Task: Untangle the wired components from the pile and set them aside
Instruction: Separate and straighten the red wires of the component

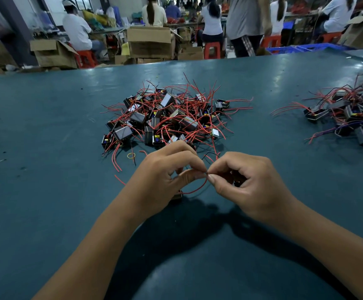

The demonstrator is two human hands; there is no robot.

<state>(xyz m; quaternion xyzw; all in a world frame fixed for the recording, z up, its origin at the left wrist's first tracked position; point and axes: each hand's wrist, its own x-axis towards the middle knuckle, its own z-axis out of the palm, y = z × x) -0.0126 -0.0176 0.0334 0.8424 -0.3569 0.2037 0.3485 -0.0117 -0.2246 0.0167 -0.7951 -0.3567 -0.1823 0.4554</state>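
A thin red wire (194, 190) bends in a loop between the two hands, low over the worktop (46, 126). The left hand (165, 176) pinches one end of it with thumb and first finger, and its other fingers are curled. The right hand (247, 185) pinches the wire at the same spot, fingertip to fingertip with the left hand. A small dark part sits under the left hand, mostly hidden.

Just past the hands lies the pile (167, 118). It is a messy heap of little black boxes, some with shiny grey sides and bits of yellow, with red wires sticking out all ways. A yellow rubber band (131, 155) lies to the left of the left hand, near the pile. Far off to the right of the right hand is a second heap (349, 118) of the same boxes and wires.
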